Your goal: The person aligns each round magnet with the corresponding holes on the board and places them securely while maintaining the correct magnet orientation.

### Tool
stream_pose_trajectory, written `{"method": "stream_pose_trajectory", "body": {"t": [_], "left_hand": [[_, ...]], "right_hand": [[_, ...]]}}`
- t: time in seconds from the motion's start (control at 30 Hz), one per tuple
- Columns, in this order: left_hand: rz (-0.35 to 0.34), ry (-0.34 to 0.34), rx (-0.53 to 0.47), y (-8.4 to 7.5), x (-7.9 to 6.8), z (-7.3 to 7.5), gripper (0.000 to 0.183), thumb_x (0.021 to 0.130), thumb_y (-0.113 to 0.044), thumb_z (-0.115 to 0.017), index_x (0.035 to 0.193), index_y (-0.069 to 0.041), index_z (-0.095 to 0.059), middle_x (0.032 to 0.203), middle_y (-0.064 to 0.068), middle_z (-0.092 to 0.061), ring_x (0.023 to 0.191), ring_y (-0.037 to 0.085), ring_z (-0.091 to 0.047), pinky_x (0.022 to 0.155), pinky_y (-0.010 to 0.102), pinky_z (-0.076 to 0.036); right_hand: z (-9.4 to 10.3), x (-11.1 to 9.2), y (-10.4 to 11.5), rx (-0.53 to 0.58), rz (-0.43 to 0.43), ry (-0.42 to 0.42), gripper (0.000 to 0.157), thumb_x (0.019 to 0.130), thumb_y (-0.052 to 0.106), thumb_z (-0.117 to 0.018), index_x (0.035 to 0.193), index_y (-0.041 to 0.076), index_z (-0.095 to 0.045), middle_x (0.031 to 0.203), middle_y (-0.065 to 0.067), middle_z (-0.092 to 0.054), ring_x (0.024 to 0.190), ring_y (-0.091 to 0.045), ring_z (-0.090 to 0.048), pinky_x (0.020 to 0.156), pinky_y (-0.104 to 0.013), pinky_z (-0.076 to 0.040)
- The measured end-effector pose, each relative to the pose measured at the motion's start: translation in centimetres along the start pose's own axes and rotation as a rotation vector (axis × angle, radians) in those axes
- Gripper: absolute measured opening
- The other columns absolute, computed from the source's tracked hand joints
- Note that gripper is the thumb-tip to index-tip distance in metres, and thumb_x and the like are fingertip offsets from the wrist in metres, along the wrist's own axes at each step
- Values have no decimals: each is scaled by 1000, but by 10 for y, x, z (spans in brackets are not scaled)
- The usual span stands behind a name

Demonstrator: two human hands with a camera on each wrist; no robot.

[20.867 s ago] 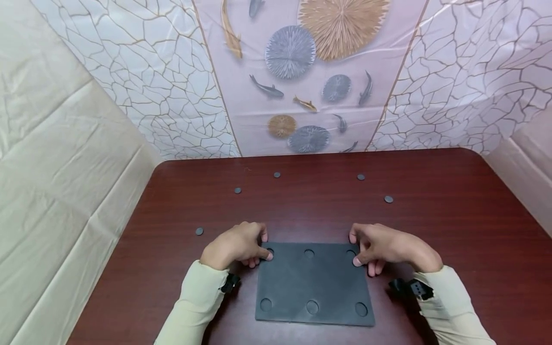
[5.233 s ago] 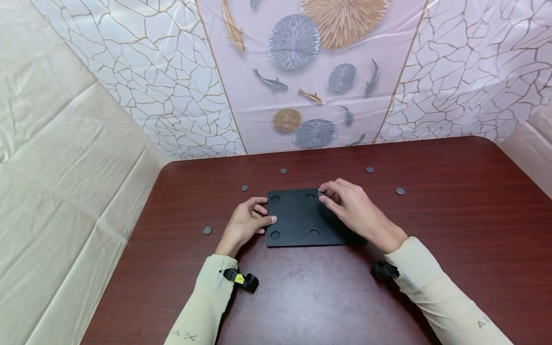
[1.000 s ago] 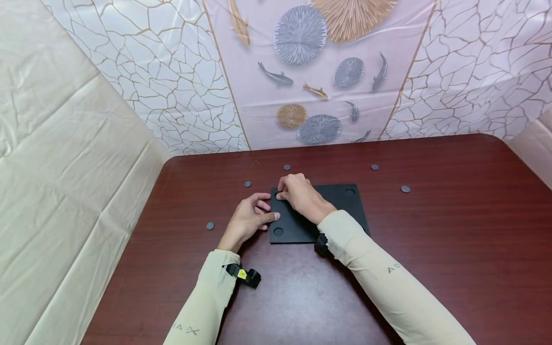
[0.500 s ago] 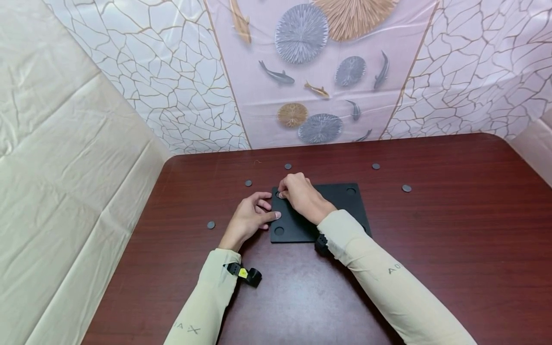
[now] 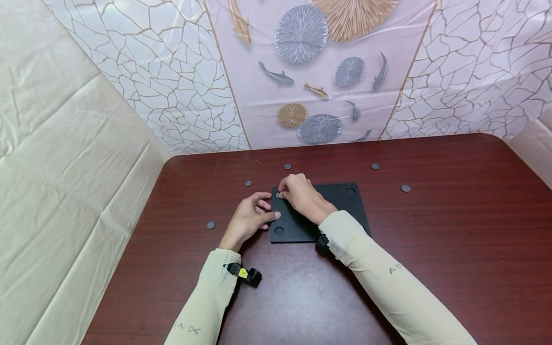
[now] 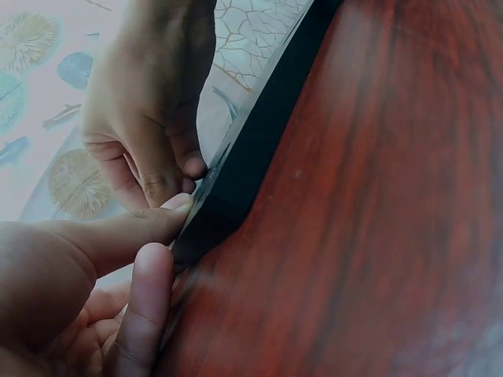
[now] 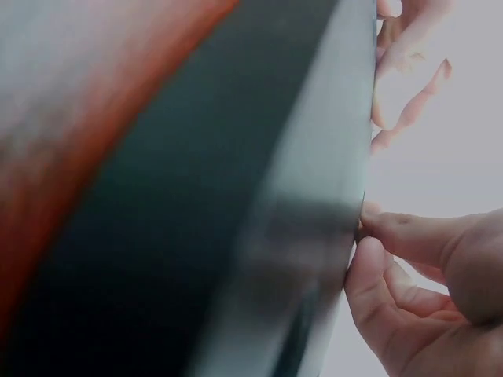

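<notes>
A flat black board [image 5: 340, 196] with round recesses lies on the table. My left hand [image 5: 250, 218] grips its left edge, thumb on top and fingers along the side. Over the back-left corner, my right hand [image 5: 304, 196] pinches a small dark grey disc [image 5: 278, 195] at the recess there. Between thumb and finger of the right hand [image 7: 416, 290], a dark sliver of the disc shows in the right wrist view. The left wrist view has the left hand [image 6: 86, 275] at the board's edge [image 6: 244, 149]. My right hand and forearm hide the board's middle recesses.
Several similar discs lie around the board on the dark red table [image 5: 431, 249], such as one at left [image 5: 211, 225] and one at right [image 5: 406, 188]. A patterned cloth [image 5: 241, 96] hangs behind the table's back edge.
The board has moved away from the person since the oldest frame. Since about five seconds ago, my right hand has shifted left from the back-middle recess to the back-left one. Little differs in the last second.
</notes>
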State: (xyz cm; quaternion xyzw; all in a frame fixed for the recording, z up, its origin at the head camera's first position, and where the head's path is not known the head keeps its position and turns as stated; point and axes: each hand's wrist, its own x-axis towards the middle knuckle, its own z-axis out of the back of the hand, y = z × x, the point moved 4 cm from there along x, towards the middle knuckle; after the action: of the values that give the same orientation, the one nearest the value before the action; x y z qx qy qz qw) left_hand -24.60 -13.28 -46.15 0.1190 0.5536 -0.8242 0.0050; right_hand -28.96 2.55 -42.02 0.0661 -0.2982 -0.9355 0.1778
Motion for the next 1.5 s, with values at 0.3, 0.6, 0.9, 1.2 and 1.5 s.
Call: {"method": "stream_pose_trajectory", "body": {"t": [0.3, 0.6, 0.9, 1.2, 1.5], "left_hand": [[9, -8, -1, 1, 0, 0, 59, 91, -12, -85, 145, -13, -61, 110, 8, -64, 81, 18, -64, 65, 31, -62], [-2, -1, -1, 0, 2, 0, 58, 91, -13, -86, 144, -12, -61, 109, 9, -64, 80, 18, -64, 64, 30, -61], [7, -9, 8, -1, 1, 2, 58, 91, -14, -86, 143, -12, -62, 109, 8, -65, 80, 18, -65, 63, 31, -61], [2, -12, 11, 0, 0, 0, 58, 90, -14, -86, 143, -12, -62, 109, 8, -65, 80, 18, -65, 63, 30, -61], [1, -19, 14, -2, -2, 0, 59, 90, -13, -87, 144, -13, -62, 109, 9, -65, 79, 20, -65, 63, 31, -61]], "right_hand": [[-2, -2, 3, 4, -9, 72, 23, 104, 8, -67, 125, -1, -73, 117, -16, -74, 102, -25, -73, 87, -38, -60], [-1, -7, -3, 56, 34, 45, 18, 101, 8, -71, 118, 3, -75, 106, -11, -74, 94, -22, -71, 80, -35, -59], [-2, -14, 2, 87, 55, 39, 15, 102, 9, -70, 116, 4, -74, 100, -7, -75, 82, -16, -68, 72, -31, -55], [11, -32, 5, 114, 85, -15, 15, 103, 15, -71, 114, 6, -76, 94, -3, -76, 71, -13, -63, 65, -30, -51], [27, -58, 1, 100, 74, -56, 20, 102, 20, -73, 117, 7, -76, 101, -2, -75, 84, -13, -68, 70, -32, -55]]}}
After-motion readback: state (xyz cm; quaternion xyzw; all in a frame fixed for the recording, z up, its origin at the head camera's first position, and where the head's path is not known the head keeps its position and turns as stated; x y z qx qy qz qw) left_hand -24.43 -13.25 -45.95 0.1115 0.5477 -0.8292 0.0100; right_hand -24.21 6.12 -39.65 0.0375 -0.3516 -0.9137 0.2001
